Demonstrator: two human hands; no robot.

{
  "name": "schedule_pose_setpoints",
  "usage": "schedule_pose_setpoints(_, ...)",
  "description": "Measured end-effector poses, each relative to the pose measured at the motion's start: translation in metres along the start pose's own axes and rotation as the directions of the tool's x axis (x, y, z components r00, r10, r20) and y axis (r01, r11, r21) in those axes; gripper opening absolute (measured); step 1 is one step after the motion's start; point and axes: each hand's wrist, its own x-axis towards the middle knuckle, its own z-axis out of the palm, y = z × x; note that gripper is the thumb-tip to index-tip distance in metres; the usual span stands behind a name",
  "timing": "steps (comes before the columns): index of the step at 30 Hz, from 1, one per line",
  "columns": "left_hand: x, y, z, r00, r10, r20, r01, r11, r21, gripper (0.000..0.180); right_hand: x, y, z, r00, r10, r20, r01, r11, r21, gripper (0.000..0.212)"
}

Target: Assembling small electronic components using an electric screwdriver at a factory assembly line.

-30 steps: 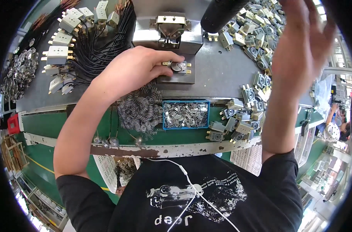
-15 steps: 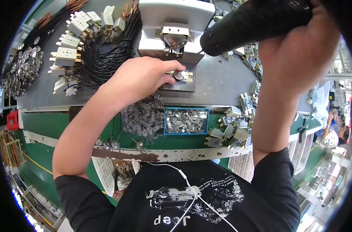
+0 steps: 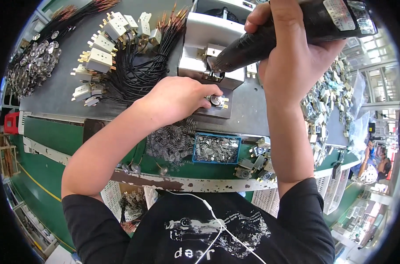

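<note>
My right hand (image 3: 294, 66) is wrapped round a thick black electric screwdriver (image 3: 248, 49). The driver slants down to the left, with its tip at the front bracket of a silver metal box (image 3: 198, 35) that looks like a screw feeder. Below it, my left hand (image 3: 176, 99) pinches a small socket part (image 3: 217, 100) between thumb and fingertips. This part carries a round metal piece and brass prongs, and it rests on a dark block (image 3: 215, 113). The finger pads of the left hand are hidden.
Left of the feeder lie white plug housings (image 3: 99, 60) on bundled black wires (image 3: 132, 72). Coil springs (image 3: 170, 141) and a blue tray (image 3: 239, 152) of small metal parts lie nearer me. More housings (image 3: 318, 114) are heaped at right. Another person (image 3: 370, 165) is at far right.
The screwdriver has swung left, bringing its tip to the feeder's front bracket. My left hand keeps its pinch on the socket part. The whole view has shifted a little.
</note>
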Motion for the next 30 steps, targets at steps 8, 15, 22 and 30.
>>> schedule_pose_setpoints(8,-0.001,-0.003,0.003,1.0,0.01,-0.021,-0.01,1.0,-0.001,0.035,0.018,0.052,0.012,0.943,-0.331,0.041,0.157,0.549,0.821,0.027)
schedule_pose_setpoints(15,-0.003,-0.003,0.003,1.0,0.004,-0.025,-0.004,1.0,0.003,0.033,0.003,0.009,0.007,0.99,0.097,0.101,-0.102,0.994,0.048,0.042)
schedule_pose_setpoints(22,-0.003,-0.009,0.011,0.997,0.029,-0.068,-0.033,0.998,-0.051,0.036,0.005,0.013,0.009,0.987,0.009,0.163,-0.018,0.998,0.059,0.055)
schedule_pose_setpoints(30,-0.002,-0.017,0.011,0.988,0.091,-0.128,-0.097,0.994,-0.044,0.036,-0.022,-0.022,-0.024,0.967,0.233,0.108,-0.229,0.972,-0.044,0.018)
